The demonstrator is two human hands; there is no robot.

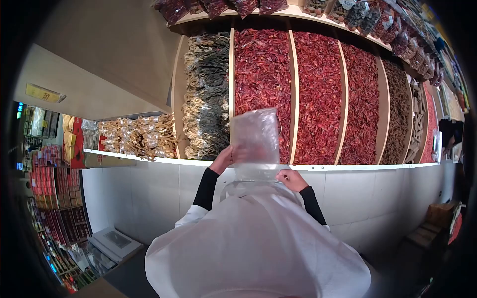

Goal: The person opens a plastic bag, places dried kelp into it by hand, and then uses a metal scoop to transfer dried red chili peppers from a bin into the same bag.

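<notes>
A clear plastic bag (pixel 256 134) stands upright in front of my body, held at both sides. My left hand (pixel 224 158) is closed on its left edge, with part of the fingers behind the see-through film. At the lower right edge, my right hand (pixel 293 180) pinches the plastic between thumb and fingers. No contents show inside the bag. Just beyond it lie dried red chilies (pixel 262 69) in a wooden compartment, and left of them bundles of dried, stringy pale and dark goods (pixel 206 99).
Wooden dividers (pixel 294 99) separate further compartments of red chilies (pixel 318 99) and brown dried goods (pixel 397 109). A white front ledge (pixel 348 168) runs along the bins. Packaged goods (pixel 415 47) line the upper shelf. A white device (pixel 117 243) stands at lower left, boxes (pixel 430 223) at right.
</notes>
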